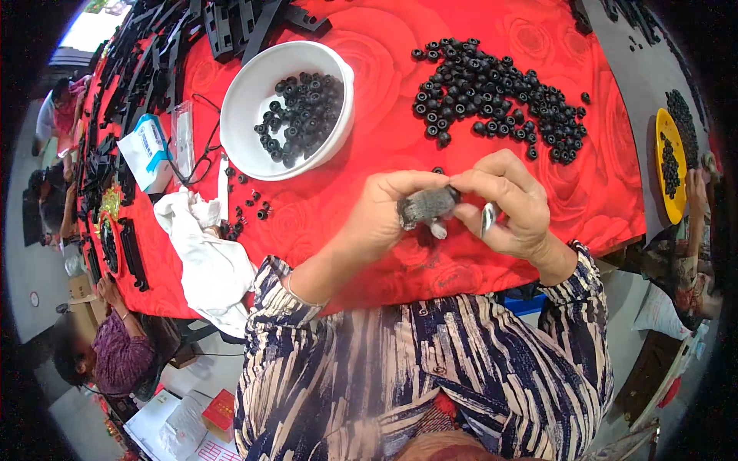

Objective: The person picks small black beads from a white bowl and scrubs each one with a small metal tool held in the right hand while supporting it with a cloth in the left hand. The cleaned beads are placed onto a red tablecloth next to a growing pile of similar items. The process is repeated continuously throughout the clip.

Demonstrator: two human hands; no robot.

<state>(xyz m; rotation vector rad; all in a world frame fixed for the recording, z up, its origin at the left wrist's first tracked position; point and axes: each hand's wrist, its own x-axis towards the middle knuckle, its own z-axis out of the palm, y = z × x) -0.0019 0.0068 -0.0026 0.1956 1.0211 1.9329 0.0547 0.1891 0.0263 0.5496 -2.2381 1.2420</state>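
Grey fuzzy piece (424,207) is held just above the table's near edge, long axis roughly left-right, right end angled slightly away from the wearer. Left hand (377,206) is closed on its left end; right hand (513,201), fingers nearly shut, meets its right end and grips a shiny metal tool (488,220). Around: red rose-print tablecloth (377,69), white bowl (306,55), black bead pile (465,88), purple-clad person (121,355) off left, yellow tray (663,124) far right.
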